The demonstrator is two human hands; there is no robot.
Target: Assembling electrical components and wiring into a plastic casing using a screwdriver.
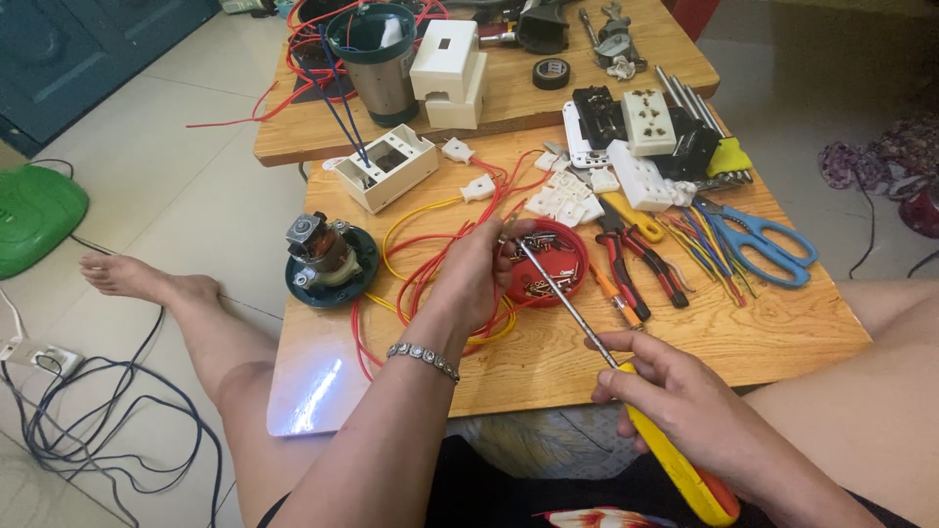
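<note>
My left hand (476, 276) is raised over the low wooden table (782, 332), fingers pinched on a small part among red and yellow wires (411, 256). My right hand (675, 391) grips a yellow-handled screwdriver (675, 460); its long metal shaft (565, 293) points up-left, with the tip at my left fingertips. Just behind the tip sits a red round dish (577, 279) holding several small screws.
A motor on a green base (331, 262) stands at the table's left. White socket parts (572, 196), a white box (386, 166), pliers (636, 259), blue scissors (758, 240), coloured wire offcuts and a steel cup (377, 59) lie farther back. Cables trail on the floor (88, 420).
</note>
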